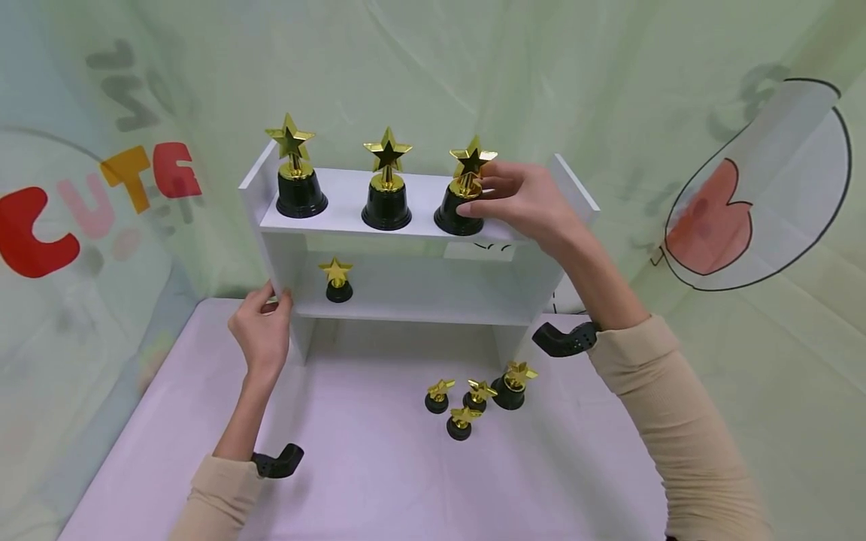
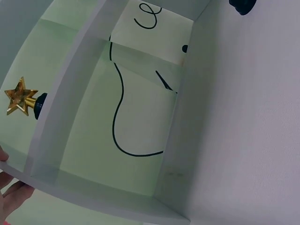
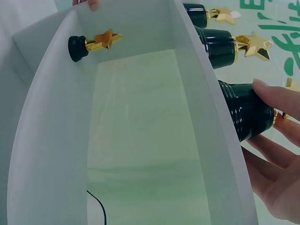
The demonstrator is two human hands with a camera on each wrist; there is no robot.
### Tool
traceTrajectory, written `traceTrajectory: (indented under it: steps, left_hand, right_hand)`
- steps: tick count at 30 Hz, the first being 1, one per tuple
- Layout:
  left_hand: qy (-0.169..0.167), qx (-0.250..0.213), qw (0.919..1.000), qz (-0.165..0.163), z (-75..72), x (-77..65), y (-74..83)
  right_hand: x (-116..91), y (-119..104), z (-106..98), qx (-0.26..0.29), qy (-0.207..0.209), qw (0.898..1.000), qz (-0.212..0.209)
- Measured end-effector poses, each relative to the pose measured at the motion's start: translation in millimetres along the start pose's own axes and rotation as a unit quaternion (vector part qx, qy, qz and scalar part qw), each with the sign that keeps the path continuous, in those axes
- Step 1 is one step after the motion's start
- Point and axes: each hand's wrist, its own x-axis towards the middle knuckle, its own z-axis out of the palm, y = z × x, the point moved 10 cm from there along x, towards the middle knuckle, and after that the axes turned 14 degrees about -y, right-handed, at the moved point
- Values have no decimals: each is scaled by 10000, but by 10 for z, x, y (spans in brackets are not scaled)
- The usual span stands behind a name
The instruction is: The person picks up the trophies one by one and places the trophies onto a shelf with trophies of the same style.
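At the right of the white shelf unit's (image 1: 413,315) top board, my right hand (image 1: 524,199) holds a star trophy (image 1: 455,214), thumb on its black base and fingers behind it. In the right wrist view that trophy's base (image 3: 243,110) stands on or just at the board. Two similar large trophies, a left one (image 1: 301,191) and a middle one (image 1: 387,203), stand upright along the same board. My left hand (image 1: 262,330) pinches the front edge of the unit's left side panel. Near it, a small star trophy (image 1: 339,289) stands on the middle shelf.
On the pale table (image 1: 379,481), right of centre before the unit, stand several trophies: a larger one (image 1: 509,394) and small ones, the foremost (image 1: 459,430) nearest me. A pale green curtain (image 1: 419,68) hangs behind, with coloured letters at left and a heart drawing (image 1: 710,225) at right.
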Motion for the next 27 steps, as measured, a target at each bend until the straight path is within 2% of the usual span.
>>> traceTrajectory:
  steps: [11, 20, 27]
  left_hand:
    - [-2, -27, 10000, -22, -6, -16, -8]
    - [-19, -54, 9999, -103, -16, -1, -20]
    - [-75, -52, 9998, -160, -7, 20, -24]
  right_hand:
    - [71, 3, 73, 205, -76, 9996, -154]
    - [62, 21, 81, 387, -145, 9991, -128]
    - [38, 66, 78, 581, -124, 9979, -262]
